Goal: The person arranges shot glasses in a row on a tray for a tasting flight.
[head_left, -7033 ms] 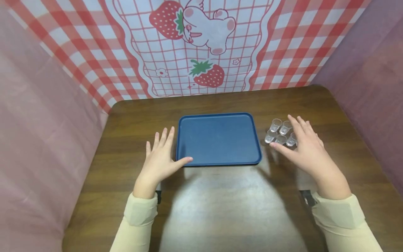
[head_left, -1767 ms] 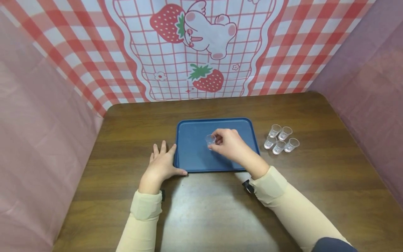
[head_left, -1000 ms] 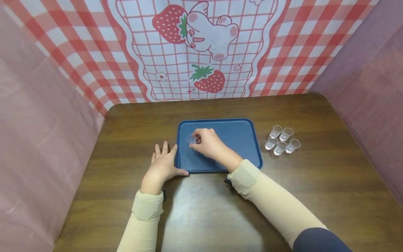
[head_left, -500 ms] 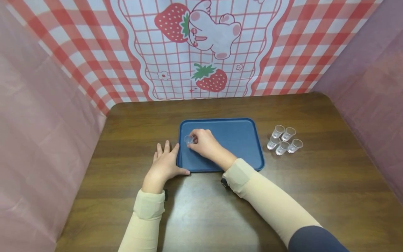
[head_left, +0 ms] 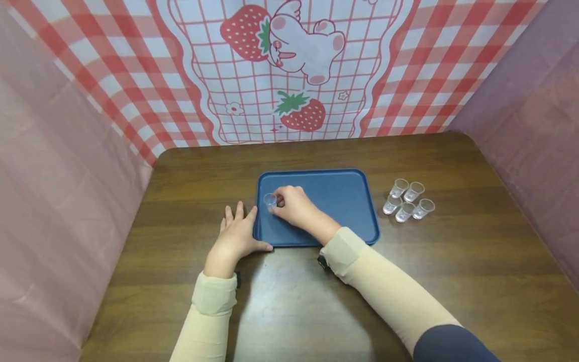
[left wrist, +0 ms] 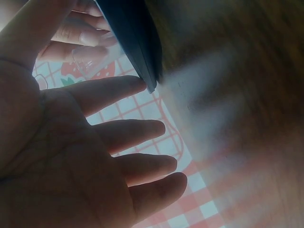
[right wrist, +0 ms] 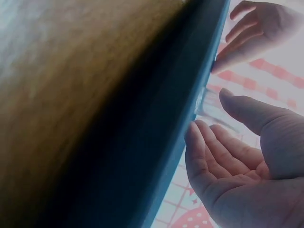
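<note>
On the left part of a blue tray (head_left: 330,206) stands a small clear shot glass (head_left: 270,200). The thumb and curled fingers of my right hand (head_left: 295,206) hold it from its right side. In the right wrist view the shot glass (right wrist: 205,105) sits between thumb and fingertips, its base at the tray surface. My left hand (head_left: 232,241) lies spread at the tray's left front corner. Its index fingertip touches the tray's edge (left wrist: 142,61) in the left wrist view, and its thumb lies along the front rim.
Several more clear shot glasses (head_left: 405,212) stand grouped on the wooden table (head_left: 457,251), right of the tray. A red-and-white checked cloth (head_left: 298,75) with strawberries hangs behind the table. Pink drapes (head_left: 50,201) hang at both sides.
My right hand has carried one shot glass from the group at right to the tray's left part, where it now stays nearly still. The left hand has moved against the tray corner.
</note>
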`<state>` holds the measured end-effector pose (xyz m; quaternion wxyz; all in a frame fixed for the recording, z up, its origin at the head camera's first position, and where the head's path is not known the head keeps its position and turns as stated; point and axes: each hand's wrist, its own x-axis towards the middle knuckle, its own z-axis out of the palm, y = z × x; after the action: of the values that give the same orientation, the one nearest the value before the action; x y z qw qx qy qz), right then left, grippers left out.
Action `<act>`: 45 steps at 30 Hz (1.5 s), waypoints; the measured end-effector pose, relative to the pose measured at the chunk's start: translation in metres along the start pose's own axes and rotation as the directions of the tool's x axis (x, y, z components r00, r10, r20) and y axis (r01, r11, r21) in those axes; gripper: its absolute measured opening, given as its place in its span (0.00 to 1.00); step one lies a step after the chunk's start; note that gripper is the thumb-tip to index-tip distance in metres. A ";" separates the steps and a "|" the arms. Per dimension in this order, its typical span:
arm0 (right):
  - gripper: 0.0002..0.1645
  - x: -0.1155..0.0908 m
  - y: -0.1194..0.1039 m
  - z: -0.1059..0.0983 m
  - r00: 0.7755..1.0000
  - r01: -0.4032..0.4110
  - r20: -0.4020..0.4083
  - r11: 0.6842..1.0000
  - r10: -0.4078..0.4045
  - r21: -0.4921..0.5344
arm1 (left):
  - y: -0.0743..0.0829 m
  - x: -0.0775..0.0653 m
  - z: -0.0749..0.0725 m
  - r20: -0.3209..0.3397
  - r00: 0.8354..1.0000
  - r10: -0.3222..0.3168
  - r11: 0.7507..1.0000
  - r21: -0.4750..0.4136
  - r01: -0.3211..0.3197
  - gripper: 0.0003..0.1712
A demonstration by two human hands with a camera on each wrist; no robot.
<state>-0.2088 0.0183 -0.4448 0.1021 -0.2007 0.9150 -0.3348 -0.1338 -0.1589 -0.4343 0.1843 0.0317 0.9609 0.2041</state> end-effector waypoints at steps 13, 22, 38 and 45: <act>0.27 -0.018 0.011 -0.029 1.000 0.024 -0.018 0.998 -0.023 0.057 | -0.001 -0.001 -0.001 0.004 1.000 -0.019 1.000 0.009 0.019 0.69; 0.29 -0.037 0.017 -0.057 0.998 -0.013 -0.067 0.992 0.021 0.122 | -0.003 0.000 0.000 0.000 1.000 -0.019 1.000 0.002 0.019 0.69; 0.26 -0.078 0.039 -0.105 0.956 0.002 -0.289 0.981 0.055 0.195 | 0.002 -0.001 0.001 -0.011 1.000 0.001 1.000 -0.004 -0.001 0.68; 0.27 -0.096 0.055 -0.113 0.944 -0.030 -0.317 0.978 0.096 0.206 | 0.003 -0.001 0.001 -0.003 1.000 -0.004 1.000 0.000 0.004 0.68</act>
<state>-0.1753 0.1631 -0.3900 -0.0200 -0.1022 0.8873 -0.4494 -0.1325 -0.1559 -0.4336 0.1834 0.0292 0.9612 0.2039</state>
